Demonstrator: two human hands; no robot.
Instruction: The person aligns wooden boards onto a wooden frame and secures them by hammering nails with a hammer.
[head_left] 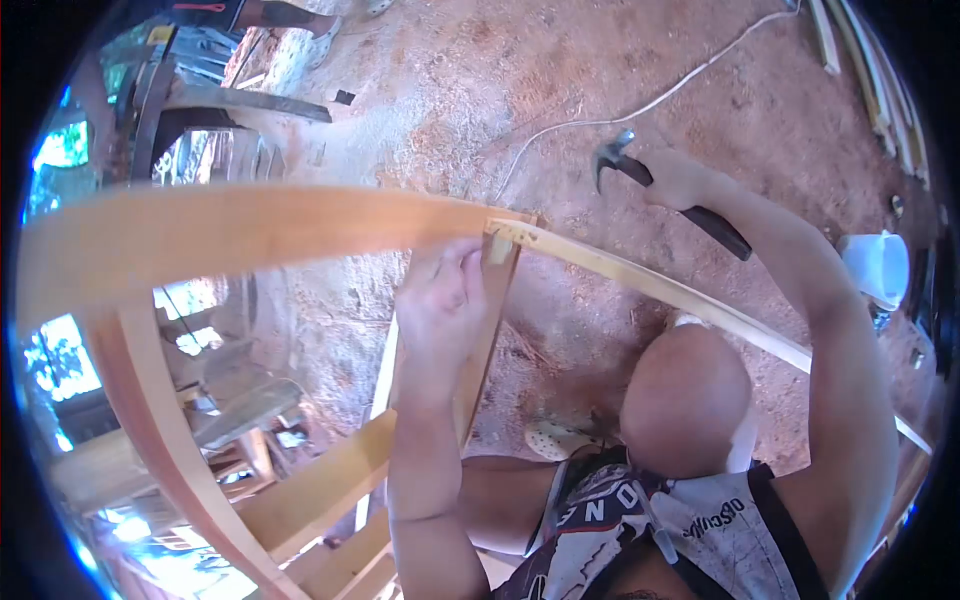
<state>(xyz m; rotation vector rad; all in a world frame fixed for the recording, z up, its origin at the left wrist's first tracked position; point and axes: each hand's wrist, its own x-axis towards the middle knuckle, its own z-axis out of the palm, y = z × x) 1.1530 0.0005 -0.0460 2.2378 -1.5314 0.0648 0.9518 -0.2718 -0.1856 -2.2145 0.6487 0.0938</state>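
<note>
My right hand (680, 182) is raised over the dirt floor, wrapped around the dark handle of a claw hammer (718, 232), whose metal head points up and left. My left hand (440, 295) is closed just below the corner joint of a wooden frame (500, 228), close to the upright. Whatever its fingers pinch there is hidden. A wide board (260, 225) runs left from this joint, blurred toward its outer end. From the same corner a thin wooden rail (650, 285) slopes down to the right, passing above my bent knee.
A white bucket (872, 268) stands at the right. Long wood strips (880, 85) lie at the upper right, and a pale cord (660, 98) crosses the ground. Timber pieces (240, 100) and another person's leg (290, 18) are at the upper left. Frame slats (320, 485) extend below.
</note>
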